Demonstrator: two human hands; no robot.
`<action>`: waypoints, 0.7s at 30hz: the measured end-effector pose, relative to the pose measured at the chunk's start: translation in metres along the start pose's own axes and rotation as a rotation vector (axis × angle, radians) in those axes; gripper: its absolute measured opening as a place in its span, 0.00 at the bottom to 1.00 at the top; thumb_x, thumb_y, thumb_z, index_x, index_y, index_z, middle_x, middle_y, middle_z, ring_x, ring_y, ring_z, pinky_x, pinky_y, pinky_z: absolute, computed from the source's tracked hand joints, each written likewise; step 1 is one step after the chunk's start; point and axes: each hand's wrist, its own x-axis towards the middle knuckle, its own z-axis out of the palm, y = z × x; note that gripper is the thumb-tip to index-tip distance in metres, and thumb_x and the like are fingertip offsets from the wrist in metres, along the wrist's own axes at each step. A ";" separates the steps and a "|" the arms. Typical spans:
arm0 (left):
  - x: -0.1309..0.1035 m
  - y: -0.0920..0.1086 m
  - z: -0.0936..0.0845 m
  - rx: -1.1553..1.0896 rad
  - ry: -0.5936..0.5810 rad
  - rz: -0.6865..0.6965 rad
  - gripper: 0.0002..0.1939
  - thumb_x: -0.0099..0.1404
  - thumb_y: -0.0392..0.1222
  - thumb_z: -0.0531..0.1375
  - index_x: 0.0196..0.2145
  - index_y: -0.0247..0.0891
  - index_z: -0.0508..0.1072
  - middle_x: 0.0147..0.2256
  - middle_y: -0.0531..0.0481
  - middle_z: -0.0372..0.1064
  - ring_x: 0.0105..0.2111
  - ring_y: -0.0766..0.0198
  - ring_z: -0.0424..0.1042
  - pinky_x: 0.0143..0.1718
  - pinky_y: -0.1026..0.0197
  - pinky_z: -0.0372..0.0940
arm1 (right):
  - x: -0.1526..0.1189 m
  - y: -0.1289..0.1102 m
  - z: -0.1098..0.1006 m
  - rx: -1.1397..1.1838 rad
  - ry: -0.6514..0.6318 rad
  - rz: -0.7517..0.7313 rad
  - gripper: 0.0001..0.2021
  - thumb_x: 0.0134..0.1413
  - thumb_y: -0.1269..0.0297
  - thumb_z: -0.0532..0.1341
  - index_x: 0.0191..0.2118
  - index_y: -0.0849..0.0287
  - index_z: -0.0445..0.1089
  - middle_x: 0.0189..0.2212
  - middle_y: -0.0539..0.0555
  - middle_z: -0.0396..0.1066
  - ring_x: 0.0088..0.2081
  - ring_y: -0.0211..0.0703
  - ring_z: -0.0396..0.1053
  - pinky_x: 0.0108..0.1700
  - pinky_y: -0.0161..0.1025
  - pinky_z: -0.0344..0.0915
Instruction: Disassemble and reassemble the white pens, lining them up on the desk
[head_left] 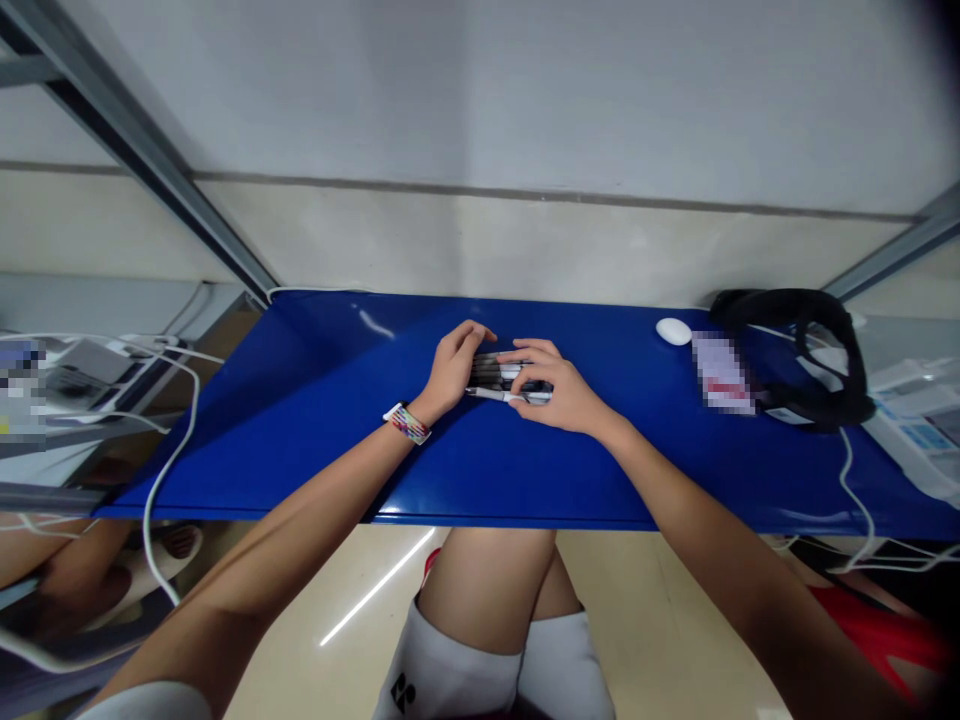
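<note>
Several slim pens (489,373) with white or clear and dark parts lie side by side on the blue table (300,430), between my two hands. My left hand (454,368) rests on its edge at the pens' left ends, fingers extended and slightly curved past the far side; it holds nothing that I can see. Over the right ends, my right hand (555,385) has its thumb and index finger on the nearest pen (491,395), while its other fingers spread across the row. The right ends of the pens are partly hidden under that hand.
At the right of the table are a white rounded object (673,331), a blurred-out pale card or packet (721,372) and a black strap-like headset (855,370). White cables (180,450) hang at both sides. Metal frame posts (165,160) and a wall stand behind.
</note>
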 end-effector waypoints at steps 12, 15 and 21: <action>-0.008 0.017 0.000 -0.070 -0.177 0.024 0.14 0.70 0.54 0.67 0.41 0.41 0.82 0.40 0.46 0.80 0.39 0.57 0.78 0.45 0.55 0.71 | 0.001 0.013 -0.002 -0.028 0.252 0.174 0.10 0.69 0.55 0.63 0.40 0.49 0.81 0.38 0.54 0.82 0.45 0.52 0.77 0.51 0.50 0.75; -0.006 0.014 0.000 -0.059 -0.155 0.037 0.12 0.68 0.52 0.69 0.40 0.40 0.81 0.40 0.46 0.80 0.40 0.58 0.78 0.46 0.55 0.72 | 0.002 0.014 -0.002 0.011 0.269 0.212 0.12 0.69 0.53 0.62 0.40 0.50 0.81 0.35 0.53 0.83 0.42 0.52 0.78 0.50 0.51 0.75; -0.003 0.010 -0.001 -0.052 -0.092 0.017 0.12 0.69 0.52 0.68 0.37 0.40 0.80 0.36 0.47 0.80 0.36 0.58 0.77 0.41 0.56 0.70 | 0.004 0.016 -0.005 0.273 0.379 0.355 0.12 0.62 0.51 0.68 0.42 0.52 0.82 0.32 0.53 0.82 0.37 0.52 0.82 0.44 0.49 0.76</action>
